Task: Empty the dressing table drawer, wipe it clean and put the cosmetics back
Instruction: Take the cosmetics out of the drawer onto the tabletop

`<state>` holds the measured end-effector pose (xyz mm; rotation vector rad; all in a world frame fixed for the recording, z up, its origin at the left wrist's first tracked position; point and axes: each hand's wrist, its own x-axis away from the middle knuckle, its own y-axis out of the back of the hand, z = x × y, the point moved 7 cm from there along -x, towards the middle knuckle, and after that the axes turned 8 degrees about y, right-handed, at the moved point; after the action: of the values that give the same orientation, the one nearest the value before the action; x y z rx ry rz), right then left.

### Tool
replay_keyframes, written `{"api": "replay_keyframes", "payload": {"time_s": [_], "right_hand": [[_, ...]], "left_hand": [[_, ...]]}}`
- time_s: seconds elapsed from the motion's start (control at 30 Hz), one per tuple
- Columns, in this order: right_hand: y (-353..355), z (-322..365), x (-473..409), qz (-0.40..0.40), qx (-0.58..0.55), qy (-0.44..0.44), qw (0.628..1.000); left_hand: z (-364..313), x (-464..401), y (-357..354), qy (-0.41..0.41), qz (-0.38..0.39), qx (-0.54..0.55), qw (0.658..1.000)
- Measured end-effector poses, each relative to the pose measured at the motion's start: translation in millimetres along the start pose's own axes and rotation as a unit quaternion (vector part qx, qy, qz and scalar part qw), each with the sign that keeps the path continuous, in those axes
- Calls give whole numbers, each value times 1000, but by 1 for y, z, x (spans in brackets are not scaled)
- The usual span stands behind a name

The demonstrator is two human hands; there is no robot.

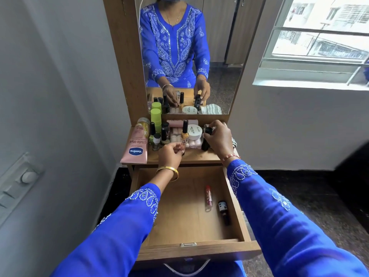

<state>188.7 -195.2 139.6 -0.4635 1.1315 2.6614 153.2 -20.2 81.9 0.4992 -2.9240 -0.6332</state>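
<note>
Two items left in the open drawer: a red-capped clear tube and a dark small bottle, lying near the right wall. Rest of the cosmetics crowd the surface at far side, under the mirror. Left hand pinches a small item by the yellow nail polish bottle, item too small to name. Right hand has fingers curled round a black bottle, standing upright. Judging: bottles are light, rigid, smooth, probably glass, so breakable and easy to tip; take by the body, below the cap. Pink Vaseline tube is soft, squeezable.
</note>
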Motion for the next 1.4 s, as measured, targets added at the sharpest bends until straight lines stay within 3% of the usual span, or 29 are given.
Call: {"api": "replay_keyframes", "payload": {"time_s": [0.53, 0.67, 0.8, 0.9, 1.07, 1.4], "right_hand": [[-3, -4, 9, 27, 35, 13, 999], [11, 9, 29, -39, 48, 65, 996], [21, 10, 81, -120, 4, 97, 988], [-1, -7, 127, -49, 8, 71, 996], [-41, -51, 168, 124, 75, -113, 983], [-66, -64, 164, 221, 193, -108, 950]], "left_hand": [[9, 12, 7, 18, -29, 36, 999], [12, 33, 15, -6, -60, 68, 996], [23, 61, 14, -7, -44, 107, 993], [46, 81, 11, 17, -23, 100, 995], [85, 97, 2, 93, 31, 90, 991], [99, 96, -9, 77, 83, -20, 993]]}}
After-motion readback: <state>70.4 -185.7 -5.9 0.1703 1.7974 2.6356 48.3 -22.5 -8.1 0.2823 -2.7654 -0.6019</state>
